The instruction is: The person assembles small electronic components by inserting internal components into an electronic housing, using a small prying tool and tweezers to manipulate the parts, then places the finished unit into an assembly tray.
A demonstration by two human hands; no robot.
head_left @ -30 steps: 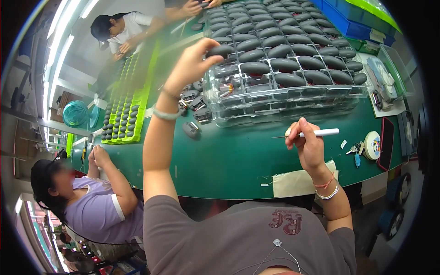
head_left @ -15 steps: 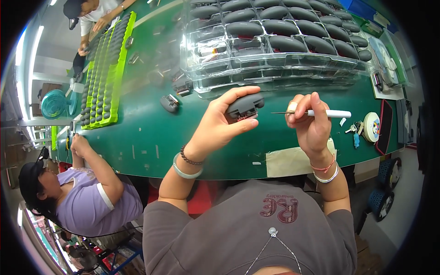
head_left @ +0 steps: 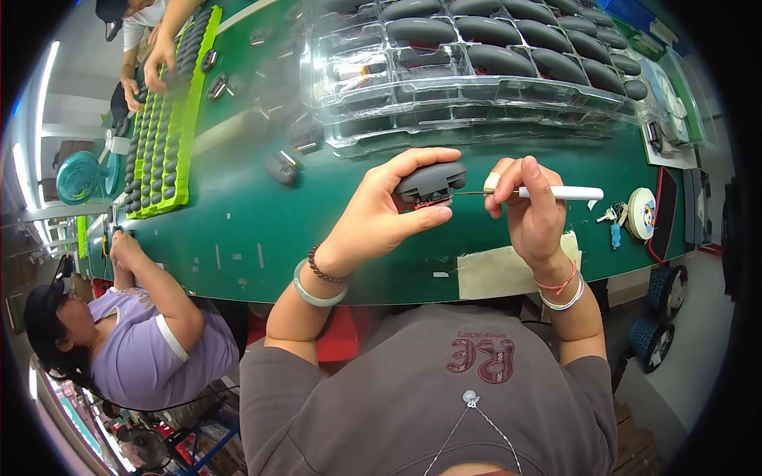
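My left hand (head_left: 371,208) holds a dark grey rounded plastic housing (head_left: 430,181) between thumb and fingers, its open side with inner parts turned toward me. In my right hand (head_left: 533,208) is a slim tool with a white handle (head_left: 573,193) and a thin metal shaft, gripped like a pen. The shaft points left, and its tip is at the housing's right edge; I cannot tell if it touches. Ahead of both hands, stacked clear plastic trays (head_left: 492,95) hold several similar grey housings.
Loose housings (head_left: 282,168) lie on the green table (head_left: 238,246) at left. A lime-green tray (head_left: 186,151) stands farther left, near another person's hands (head_left: 159,67). A person in purple (head_left: 159,349) sits at left. Keys (head_left: 613,216) and a round tin (head_left: 641,213) lie at right.
My right hand has moved left, bringing the tool's tip to the housing. My left hand keeps its hold. The far person's hand has shifted over the lime-green tray.
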